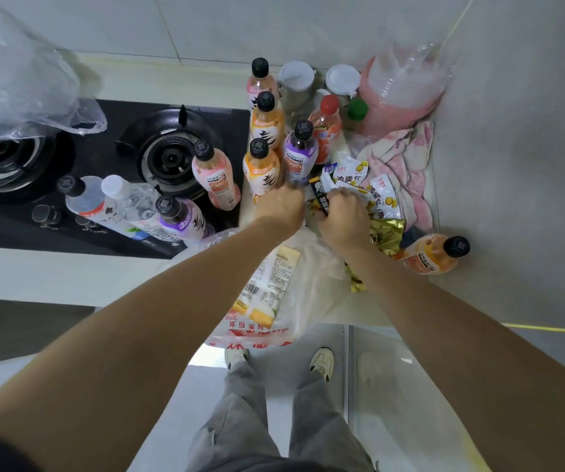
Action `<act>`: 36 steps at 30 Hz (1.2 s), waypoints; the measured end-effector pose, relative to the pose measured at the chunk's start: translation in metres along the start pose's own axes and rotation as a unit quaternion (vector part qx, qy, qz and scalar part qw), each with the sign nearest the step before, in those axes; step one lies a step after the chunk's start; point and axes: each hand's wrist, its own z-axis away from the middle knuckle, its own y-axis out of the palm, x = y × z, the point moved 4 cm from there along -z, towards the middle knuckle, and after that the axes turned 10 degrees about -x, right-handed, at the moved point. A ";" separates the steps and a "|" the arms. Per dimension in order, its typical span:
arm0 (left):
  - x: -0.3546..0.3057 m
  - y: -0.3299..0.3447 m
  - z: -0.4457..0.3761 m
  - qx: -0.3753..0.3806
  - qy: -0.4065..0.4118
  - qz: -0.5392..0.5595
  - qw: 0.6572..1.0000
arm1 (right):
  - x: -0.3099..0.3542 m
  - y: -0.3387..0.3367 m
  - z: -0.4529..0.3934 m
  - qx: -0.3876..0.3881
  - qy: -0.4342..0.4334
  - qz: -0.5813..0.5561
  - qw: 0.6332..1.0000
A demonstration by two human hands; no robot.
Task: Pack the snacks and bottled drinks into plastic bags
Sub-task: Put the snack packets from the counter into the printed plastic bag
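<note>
We reach both hands into the snack packets [381, 195] heaped on the counter just past the open plastic bag [311, 284], which lies at the near edge so we can drag things straight in. Our right hand [344, 221] curls round a dark packet [322, 199]; our left hand [281, 209] hides its fingers, grip unclear. Bottled drinks [262, 165] stand behind, unpacked.

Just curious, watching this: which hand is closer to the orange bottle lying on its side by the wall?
Right. The right hand is among the snack packets, just left of the orange bottle; the left hand is farther left.
</note>
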 end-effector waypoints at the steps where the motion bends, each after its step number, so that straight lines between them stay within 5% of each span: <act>1: -0.002 0.003 -0.004 0.007 -0.004 -0.015 1.000 | 0.002 0.002 -0.001 -0.006 0.001 0.012 1.000; 11: 0.003 0.031 -0.017 0.006 -0.009 -0.065 0.998 | -0.006 0.001 -0.008 -0.022 0.018 0.060 0.998; 22: -0.005 -0.023 0.014 -0.167 0.054 0.096 0.980 | -0.020 -0.046 0.019 -0.094 0.106 -0.185 0.973; 25: 0.002 -0.042 0.049 -0.192 0.015 0.122 0.974 | -0.006 -0.054 0.045 -0.079 0.098 -0.229 0.965; 30: 0.030 -0.036 0.128 -0.143 -0.068 0.149 0.976 | 0.032 -0.040 0.092 0.014 0.071 -0.239 0.968; 36: 0.067 0.007 0.188 0.003 -0.158 0.081 0.984 | 0.069 -0.003 0.133 0.116 -0.007 -0.119 0.986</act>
